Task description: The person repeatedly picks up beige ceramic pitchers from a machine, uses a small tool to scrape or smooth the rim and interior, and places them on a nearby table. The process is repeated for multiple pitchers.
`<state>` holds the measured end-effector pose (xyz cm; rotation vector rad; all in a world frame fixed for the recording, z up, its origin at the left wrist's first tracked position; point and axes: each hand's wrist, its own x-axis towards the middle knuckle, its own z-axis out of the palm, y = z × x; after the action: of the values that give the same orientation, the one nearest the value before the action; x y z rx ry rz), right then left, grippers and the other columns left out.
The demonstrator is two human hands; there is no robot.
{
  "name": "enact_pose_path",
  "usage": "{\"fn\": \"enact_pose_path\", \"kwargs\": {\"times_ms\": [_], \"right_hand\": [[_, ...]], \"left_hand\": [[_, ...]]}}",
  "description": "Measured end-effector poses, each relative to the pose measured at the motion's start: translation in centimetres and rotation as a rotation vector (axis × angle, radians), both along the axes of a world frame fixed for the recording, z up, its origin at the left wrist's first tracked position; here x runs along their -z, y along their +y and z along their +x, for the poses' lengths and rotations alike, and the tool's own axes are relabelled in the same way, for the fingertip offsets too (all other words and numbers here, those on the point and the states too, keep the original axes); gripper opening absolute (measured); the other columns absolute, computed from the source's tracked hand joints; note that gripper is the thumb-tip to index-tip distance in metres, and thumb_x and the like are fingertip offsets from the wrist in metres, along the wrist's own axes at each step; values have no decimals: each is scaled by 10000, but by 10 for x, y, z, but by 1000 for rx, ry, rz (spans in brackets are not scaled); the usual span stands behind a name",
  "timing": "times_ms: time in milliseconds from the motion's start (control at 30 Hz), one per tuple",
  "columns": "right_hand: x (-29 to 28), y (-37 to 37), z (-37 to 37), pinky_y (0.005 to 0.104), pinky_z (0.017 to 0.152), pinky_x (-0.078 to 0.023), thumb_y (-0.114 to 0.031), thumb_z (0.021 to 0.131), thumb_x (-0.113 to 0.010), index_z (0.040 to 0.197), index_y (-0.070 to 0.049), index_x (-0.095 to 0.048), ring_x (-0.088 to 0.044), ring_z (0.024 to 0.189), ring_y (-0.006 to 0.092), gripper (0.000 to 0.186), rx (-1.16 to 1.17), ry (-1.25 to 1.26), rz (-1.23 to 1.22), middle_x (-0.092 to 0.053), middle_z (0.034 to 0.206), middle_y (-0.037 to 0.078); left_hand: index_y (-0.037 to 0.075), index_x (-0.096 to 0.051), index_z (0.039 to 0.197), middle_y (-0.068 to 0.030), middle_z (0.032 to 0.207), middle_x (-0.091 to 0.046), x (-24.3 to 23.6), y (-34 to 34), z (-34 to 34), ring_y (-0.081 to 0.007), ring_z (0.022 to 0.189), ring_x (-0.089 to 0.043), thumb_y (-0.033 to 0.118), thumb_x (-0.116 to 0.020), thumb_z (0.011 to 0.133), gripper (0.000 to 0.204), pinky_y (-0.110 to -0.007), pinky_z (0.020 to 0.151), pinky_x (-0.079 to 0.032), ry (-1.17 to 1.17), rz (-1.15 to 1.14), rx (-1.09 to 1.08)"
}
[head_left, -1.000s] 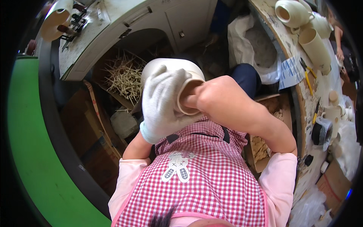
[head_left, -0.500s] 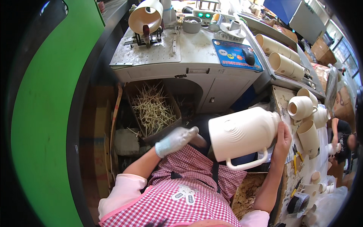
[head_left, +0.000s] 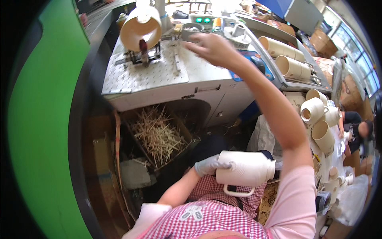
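In the head view, my gloved left hand (head_left: 209,165) grips the bottom end of a white pitcher (head_left: 248,169), which lies sideways at my lap with its handle downward. My bare right hand (head_left: 209,47) is raised over the white worktop (head_left: 199,71), slightly blurred, fingers loosely apart and apparently holding nothing. Its fingertips are near a grey round container (head_left: 192,28) and a perforated plate (head_left: 115,79). On that plate, left of the hand, a cream cylinder (head_left: 127,34) rests in a black jig with a dark red part.
A green panel (head_left: 36,119) stands at left. Below the worktop is a box of pale sticks (head_left: 159,139). On the right are cylinders on a rack (head_left: 290,67), several jugs (head_left: 312,111), plastic bags (head_left: 350,199) and another person (head_left: 352,131) at work.
The view has swung up toward the worktop. My right hand has left the pitcher and reached forward-left over the worktop. My gloved left hand now holds the pitcher, which sits lower.
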<state>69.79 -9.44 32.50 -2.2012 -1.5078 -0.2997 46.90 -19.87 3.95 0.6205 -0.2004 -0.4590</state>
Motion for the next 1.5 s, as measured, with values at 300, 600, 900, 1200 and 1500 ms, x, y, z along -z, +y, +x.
{"fn": "enact_pose_path", "kwargs": {"times_ms": [300, 600, 900, 1200, 1500], "right_hand": [[24, 206, 67, 415, 698, -598, -180, 895, -656, 870, -61, -758, -753, 862, 277, 159, 163, 134, 342, -751, 909, 144], [31, -158, 209, 319, 655, -583, -292, 905, -744, 1016, -45, -752, -695, 668, 182, 271, 516, 568, 482, -767, 920, 111], [37, -351, 269, 160, 411, -408, -227, 1013, -542, 1040, -44, -661, -563, 537, 48, 219, 818, 957, 641, -720, 827, 69], [64, -402, 376, 248, 464, -474, -237, 1011, -542, 982, 20, -719, -628, 549, 94, 313, 1088, 538, 415, -727, 740, 86], [120, -337, 398, 478, 786, -603, -191, 973, -530, 927, 63, -751, -768, 786, 348, 339, 1269, 268, -8, -753, 790, 214]], "left_hand": [[-32, -574, 1413, -97, 1306, -686, 26, 9, -12, -210, 1175, -664, 147, -798, 893, 594, -374, 1026, -533, 235, 33, -44], [-66, -520, 1448, -142, 1333, -663, 12, 10, -3, -242, 1203, -650, 184, -838, 832, 738, -390, 1057, -513, 292, 9, -65], [-72, -510, 1453, -163, 1354, -657, 3, -9, 19, -263, 1213, -655, 267, -892, 756, 864, -409, 1055, -516, 349, 80, -52], [-69, -517, 1448, -166, 1346, -659, 5, -6, 23, -263, 1198, -657, 207, -877, 765, 820, -406, 1056, -512, 461, 105, -24], [-72, -495, 1473, -159, 1362, -651, 5, -2, 31, -254, 1237, -635, 118, -845, 809, 773, -405, 1088, -490, 544, 68, 39]]}}
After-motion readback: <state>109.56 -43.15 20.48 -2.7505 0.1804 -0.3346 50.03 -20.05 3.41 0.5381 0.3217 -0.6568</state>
